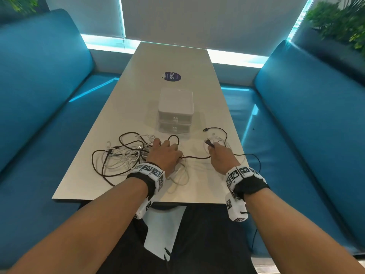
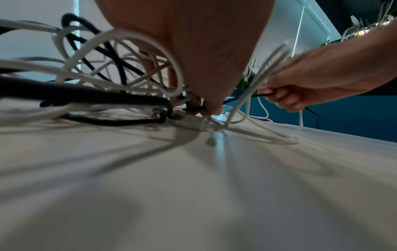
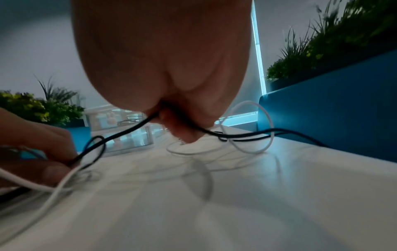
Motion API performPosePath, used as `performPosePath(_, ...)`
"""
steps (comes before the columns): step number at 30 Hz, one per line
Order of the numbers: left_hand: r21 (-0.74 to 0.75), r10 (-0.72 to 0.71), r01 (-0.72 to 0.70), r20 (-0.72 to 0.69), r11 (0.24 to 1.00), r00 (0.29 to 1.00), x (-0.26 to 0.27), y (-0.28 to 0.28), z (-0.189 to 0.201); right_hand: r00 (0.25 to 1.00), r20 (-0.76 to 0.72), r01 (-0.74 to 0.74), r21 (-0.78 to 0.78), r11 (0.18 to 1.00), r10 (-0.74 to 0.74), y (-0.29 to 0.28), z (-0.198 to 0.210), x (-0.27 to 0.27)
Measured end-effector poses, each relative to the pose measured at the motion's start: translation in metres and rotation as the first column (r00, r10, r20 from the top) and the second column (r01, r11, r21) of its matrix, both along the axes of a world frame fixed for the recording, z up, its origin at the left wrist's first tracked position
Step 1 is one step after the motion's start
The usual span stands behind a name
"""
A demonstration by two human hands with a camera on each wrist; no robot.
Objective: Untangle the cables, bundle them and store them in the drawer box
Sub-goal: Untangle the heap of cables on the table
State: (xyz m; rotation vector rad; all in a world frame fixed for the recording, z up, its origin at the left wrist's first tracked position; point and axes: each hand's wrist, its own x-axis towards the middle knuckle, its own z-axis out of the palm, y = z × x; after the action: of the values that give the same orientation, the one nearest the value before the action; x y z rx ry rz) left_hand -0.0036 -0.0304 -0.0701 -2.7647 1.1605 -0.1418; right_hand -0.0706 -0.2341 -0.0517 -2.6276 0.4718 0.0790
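Note:
A tangle of black and white cables lies on the white table, near its front left. My left hand rests on the tangle's right side, fingers curled down and pinching a black cable that runs across to my right hand. That hand grips the same black cable together with white cable loops, lifted slightly off the table. The white two-drawer box stands behind the hands, both drawers closed. The left wrist view has the left fingertips down among the cables.
Blue benches run along both sides of the table, with plants behind them. A dark round sticker lies beyond the box. A black cable end hangs over the table's right edge. White paper lies on my lap.

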Motion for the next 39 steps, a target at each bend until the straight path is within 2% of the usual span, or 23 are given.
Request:
performPosePath(4,0.027,-0.006,0.006,0.004,1.0,1.0,-0.001,-0.007,0.003,0.997,0.078,-0.053,0.316,0.947,0.029,0.02,0.002,0.004)
performPosePath(9,0.12,-0.046,0.047,-0.006,0.992,0.999,0.001,-0.008,0.008,0.981,0.186,-0.147,0.491,0.859,0.061,0.043,0.007,0.013)
performPosePath(14,0.127,-0.08,0.081,-0.007,0.989,0.997,-0.001,-0.009,0.009,0.974,0.227,-0.12,0.542,0.832,-0.007,0.045,0.012,0.017)
performPosePath(17,0.126,-0.069,0.068,0.002,0.99,0.998,-0.001,-0.01,0.009,0.981,0.192,-0.116,0.735,0.668,-0.04,0.049,0.019,0.015)
performPosePath(19,0.119,-0.059,0.059,0.001,0.991,0.998,-0.002,-0.011,0.009,0.988,0.156,-0.114,0.781,0.614,-0.015,0.053,0.02,0.015)
performPosePath(20,0.113,-0.059,0.059,-0.001,0.992,0.998,-0.001,-0.011,0.009,0.989,0.146,-0.121,0.764,0.633,0.013,0.055,0.019,0.016)
performPosePath(21,0.101,-0.064,0.064,-0.003,0.993,0.998,-0.001,-0.01,0.008,0.989,0.141,-0.138,0.704,0.697,0.053,0.055,0.017,0.017)
performPosePath(23,0.078,-0.076,0.077,-0.012,0.994,0.997,0.0,-0.008,0.009,0.98,0.111,-0.197,0.445,0.874,0.164,0.054,0.011,0.018)
performPosePath(25,0.078,-0.087,0.089,-0.024,0.993,0.996,0.001,-0.004,0.01,0.975,0.041,-0.223,0.192,0.956,0.219,0.053,0.006,0.017)
performPosePath(28,0.095,-0.111,0.114,-0.034,0.989,0.993,0.002,0.001,0.009,0.971,0.02,-0.24,0.036,0.97,0.239,0.052,0.005,0.015)
performPosePath(32,0.063,-0.143,0.141,0.035,0.988,0.989,0.008,0.011,0.004,0.971,0.022,-0.233,-0.1,0.967,0.236,0.033,0.007,0.011)
performPosePath(36,0.091,-0.117,0.112,0.058,0.99,0.991,0.009,0.009,0.005,0.988,-0.017,-0.157,-0.132,0.979,0.156,0.018,0.006,0.004)
performPosePath(39,0.117,-0.1,0.095,0.041,0.989,0.994,0.006,0.002,0.004,0.991,0.008,-0.131,-0.078,0.988,0.132,0.022,0.006,0.005)
